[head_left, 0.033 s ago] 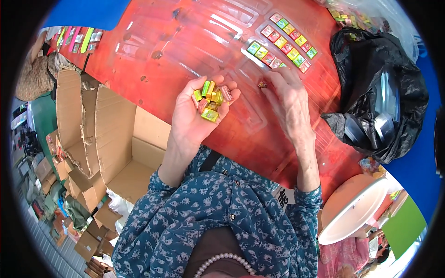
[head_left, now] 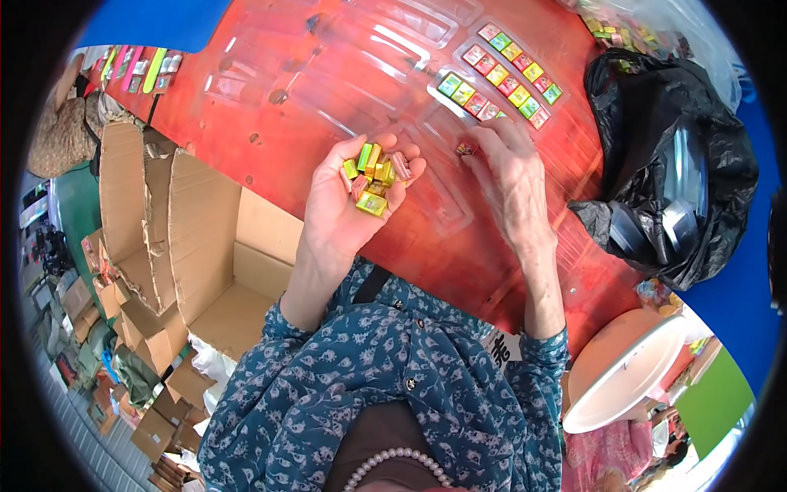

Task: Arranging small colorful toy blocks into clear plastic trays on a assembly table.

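My left hand [head_left: 332, 201] is cupped palm up above the red table, its fingers curled round a heap of small wrapped blocks [head_left: 373, 176] in yellow, green and pink. Further right, my right hand [head_left: 516, 176] reaches over a clear plastic tray. Its thumb and fingers are closed on a small dark red and gold wrapped block [head_left: 465, 149], partly hidden by the fingertips. Just beyond that hand, the clear tray [head_left: 449, 72] has rows of similar blocks [head_left: 508, 84] in its long slots. The hand covers the near end of one row.
Other clear plastic trays [head_left: 385, 49] lie on the red table [head_left: 270, 156]. At the right sit a black plastic bag [head_left: 631, 107] with clear plastic pieces and a pale round basin [head_left: 627, 369]. Open cardboard boxes [head_left: 205, 246] stand at the left. A clear bag of blocks [head_left: 615, 33] is far right.
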Demonstrator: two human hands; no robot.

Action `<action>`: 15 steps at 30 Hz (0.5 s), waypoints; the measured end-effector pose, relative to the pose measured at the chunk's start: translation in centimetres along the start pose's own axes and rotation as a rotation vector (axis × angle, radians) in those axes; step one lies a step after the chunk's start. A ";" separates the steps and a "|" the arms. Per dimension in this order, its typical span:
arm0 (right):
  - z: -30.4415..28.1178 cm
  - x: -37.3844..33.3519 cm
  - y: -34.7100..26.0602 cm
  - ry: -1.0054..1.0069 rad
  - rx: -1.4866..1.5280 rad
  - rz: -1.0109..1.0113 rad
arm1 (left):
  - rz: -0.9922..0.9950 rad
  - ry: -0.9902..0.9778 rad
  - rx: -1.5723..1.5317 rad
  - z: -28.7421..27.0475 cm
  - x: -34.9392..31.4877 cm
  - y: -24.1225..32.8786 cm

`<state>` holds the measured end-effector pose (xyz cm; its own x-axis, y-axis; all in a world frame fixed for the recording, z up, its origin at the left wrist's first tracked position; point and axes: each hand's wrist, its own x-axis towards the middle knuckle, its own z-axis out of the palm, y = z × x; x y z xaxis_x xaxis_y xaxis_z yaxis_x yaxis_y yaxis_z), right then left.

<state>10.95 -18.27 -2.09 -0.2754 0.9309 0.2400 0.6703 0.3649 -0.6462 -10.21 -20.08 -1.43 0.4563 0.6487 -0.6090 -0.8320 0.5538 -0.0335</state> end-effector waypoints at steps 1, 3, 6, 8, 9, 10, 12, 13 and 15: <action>0.1 0.0 -0.1 -0.005 -0.011 0.011 | 0.001 0.001 -0.002 -0.2 0.0 0.0; 0.2 0.0 -0.1 -0.013 -0.005 0.023 | 0.003 -0.027 -0.031 -0.4 -0.1 0.0; 0.2 0.0 -0.1 -0.031 0.048 0.003 | 0.008 -0.028 -0.027 -0.7 -0.1 0.1; 0.4 -0.1 -0.2 -0.035 0.055 0.008 | 0.002 -0.014 -0.033 -0.6 -0.1 0.2; 0.5 -0.1 -0.2 -0.037 0.062 0.013 | -0.004 0.000 -0.038 -0.6 -0.1 0.2; 0.6 -0.2 -0.3 -0.039 0.062 0.013 | -0.003 0.001 -0.039 -0.5 -0.1 0.2; 0.9 -0.4 -0.4 -0.006 0.049 -0.011 | -0.015 0.004 -0.036 -0.3 -0.1 0.2; 1.2 -0.5 -0.3 -0.006 0.049 -0.011 | -0.015 0.004 -0.036 -0.3 0.0 0.3; 1.7 -0.7 0.0 0.030 -0.001 -0.043 | -0.024 0.001 -0.038 -0.4 0.1 0.3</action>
<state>9.98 -18.97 -3.43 -0.2831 0.9143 0.2896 0.6590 0.4049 -0.6339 -10.54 -20.10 -1.79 0.4755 0.6349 -0.6089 -0.8325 0.5485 -0.0781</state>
